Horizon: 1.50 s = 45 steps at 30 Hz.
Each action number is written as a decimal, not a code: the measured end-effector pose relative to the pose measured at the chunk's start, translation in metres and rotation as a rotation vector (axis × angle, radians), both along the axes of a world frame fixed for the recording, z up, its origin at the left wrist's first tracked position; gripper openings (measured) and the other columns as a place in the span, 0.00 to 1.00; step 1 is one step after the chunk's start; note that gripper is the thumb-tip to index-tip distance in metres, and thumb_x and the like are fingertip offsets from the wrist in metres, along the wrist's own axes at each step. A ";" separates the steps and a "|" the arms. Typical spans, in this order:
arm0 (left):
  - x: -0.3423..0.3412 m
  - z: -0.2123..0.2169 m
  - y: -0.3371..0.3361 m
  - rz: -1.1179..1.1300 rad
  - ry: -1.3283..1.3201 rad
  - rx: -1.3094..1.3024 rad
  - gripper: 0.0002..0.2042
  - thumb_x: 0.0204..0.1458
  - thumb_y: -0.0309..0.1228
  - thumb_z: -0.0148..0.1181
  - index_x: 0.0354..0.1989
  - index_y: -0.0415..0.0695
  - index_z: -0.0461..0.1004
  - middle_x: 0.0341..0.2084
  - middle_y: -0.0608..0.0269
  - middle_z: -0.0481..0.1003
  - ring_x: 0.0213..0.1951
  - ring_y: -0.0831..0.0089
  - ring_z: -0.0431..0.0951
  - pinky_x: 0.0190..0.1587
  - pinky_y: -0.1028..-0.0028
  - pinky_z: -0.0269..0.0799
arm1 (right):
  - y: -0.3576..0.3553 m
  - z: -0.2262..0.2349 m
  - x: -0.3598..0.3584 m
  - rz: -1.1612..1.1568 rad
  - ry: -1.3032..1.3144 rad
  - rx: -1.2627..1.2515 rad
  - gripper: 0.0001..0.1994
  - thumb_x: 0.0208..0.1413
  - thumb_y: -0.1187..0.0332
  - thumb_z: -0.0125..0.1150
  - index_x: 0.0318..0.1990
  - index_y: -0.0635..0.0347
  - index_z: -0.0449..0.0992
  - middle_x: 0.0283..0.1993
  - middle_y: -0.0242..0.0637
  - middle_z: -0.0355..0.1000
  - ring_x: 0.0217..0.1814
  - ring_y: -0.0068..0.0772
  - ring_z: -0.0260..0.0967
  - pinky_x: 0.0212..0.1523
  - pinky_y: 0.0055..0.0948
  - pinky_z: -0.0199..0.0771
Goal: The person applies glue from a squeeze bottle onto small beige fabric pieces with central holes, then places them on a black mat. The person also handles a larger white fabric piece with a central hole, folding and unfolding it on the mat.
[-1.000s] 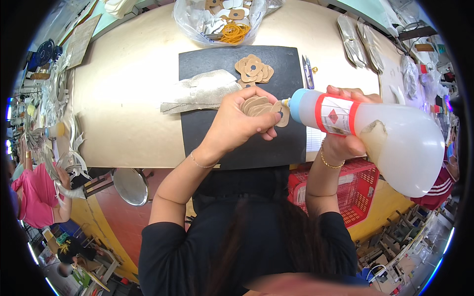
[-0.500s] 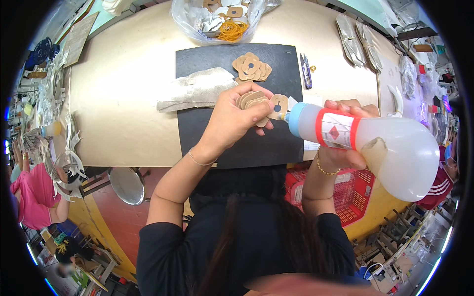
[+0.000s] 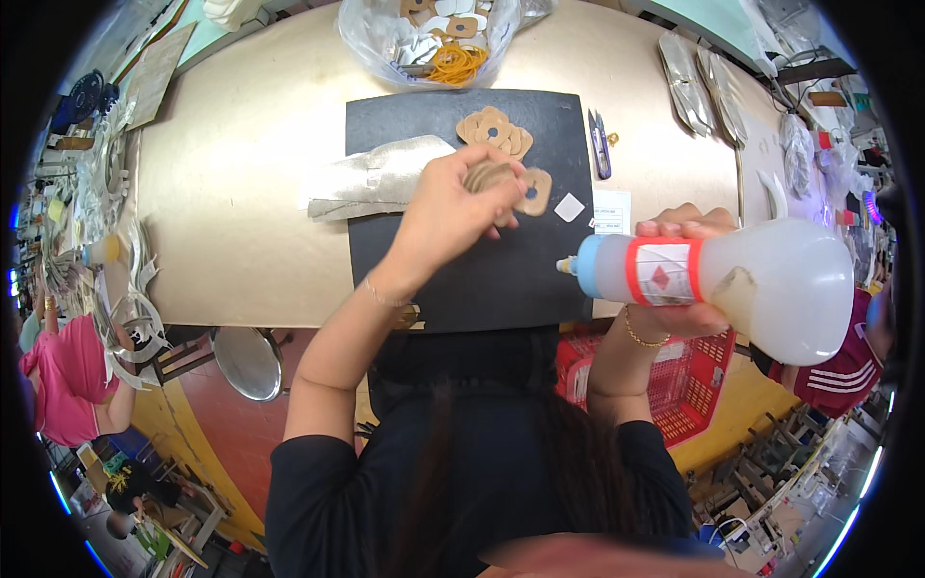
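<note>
My left hand point(image 3: 445, 214) is closed on a small stack of brown patches point(image 3: 493, 177). One patch point(image 3: 533, 192) with a dark round hole sticks out to the right of its fingertips. My right hand point(image 3: 686, 226) is wrapped round a translucent squeeze bottle point(image 3: 785, 289), tipped on its side. The bottle has a light blue cap and a red and white label; its nozzle point(image 3: 567, 265) points left over the black mat point(image 3: 511, 289), apart from the patches. A small white square point(image 3: 569, 207) lies on the mat. Behind my left hand sits a pile of similar brown patches point(image 3: 493, 132).
Silvery fabric pieces point(image 3: 381, 178) lie across the mat's left edge. Thread snips point(image 3: 599, 144) and a paper slip point(image 3: 612, 207) are to its right. A plastic bag point(image 3: 361, 43) of scraps and yellow bands stands behind. Below the table is a red basket point(image 3: 689, 395).
The bottle's nozzle has drawn down and away from the outstretched patch. My left hand has shifted slightly left with the stack. The white square and more of the paper slip now show.
</note>
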<state>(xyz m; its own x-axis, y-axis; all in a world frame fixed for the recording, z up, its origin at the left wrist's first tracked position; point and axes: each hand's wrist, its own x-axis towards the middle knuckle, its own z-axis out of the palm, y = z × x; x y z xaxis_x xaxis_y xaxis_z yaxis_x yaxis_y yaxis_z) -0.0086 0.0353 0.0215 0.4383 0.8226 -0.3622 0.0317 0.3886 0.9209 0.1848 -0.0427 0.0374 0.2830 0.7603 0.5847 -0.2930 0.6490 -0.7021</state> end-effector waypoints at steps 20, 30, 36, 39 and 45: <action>-0.037 -0.018 0.081 0.110 0.002 -0.009 0.14 0.47 0.29 0.61 0.42 0.38 0.69 0.32 0.57 0.75 0.29 0.72 0.78 0.26 0.78 0.75 | -0.002 -0.008 0.009 -0.124 0.061 -0.090 0.40 0.35 0.40 0.70 0.45 0.67 0.65 0.38 0.36 0.66 0.39 0.31 0.71 0.45 0.36 0.79; -0.021 0.000 0.000 -0.015 -0.435 -0.290 0.16 0.49 0.20 0.57 0.46 0.33 0.64 0.40 0.45 0.72 0.40 0.55 0.78 0.37 0.70 0.81 | 0.016 0.007 -0.002 -0.336 0.077 -0.096 0.42 0.35 0.34 0.64 0.46 0.65 0.65 0.40 0.39 0.69 0.44 0.34 0.72 0.46 0.40 0.78; -0.010 0.015 -0.022 0.026 -0.283 -0.188 0.11 0.47 0.22 0.61 0.39 0.35 0.70 0.30 0.55 0.75 0.28 0.65 0.80 0.30 0.75 0.79 | 0.020 0.007 -0.015 -0.311 -0.022 -0.014 0.41 0.34 0.38 0.68 0.44 0.70 0.67 0.40 0.40 0.68 0.44 0.37 0.71 0.47 0.43 0.77; -0.009 0.018 -0.022 0.010 -0.222 -0.163 0.11 0.48 0.23 0.61 0.40 0.35 0.70 0.30 0.56 0.75 0.28 0.66 0.80 0.30 0.76 0.79 | 0.021 0.005 -0.012 -0.289 -0.128 0.057 0.42 0.33 0.38 0.68 0.45 0.71 0.67 0.40 0.40 0.68 0.44 0.39 0.71 0.46 0.43 0.77; -0.007 0.020 -0.025 0.009 -0.216 -0.161 0.12 0.48 0.24 0.61 0.41 0.34 0.70 0.30 0.57 0.75 0.28 0.66 0.80 0.30 0.76 0.78 | 0.020 0.004 -0.007 -0.252 -0.317 0.077 0.43 0.33 0.38 0.68 0.46 0.71 0.67 0.41 0.43 0.68 0.44 0.43 0.72 0.45 0.42 0.77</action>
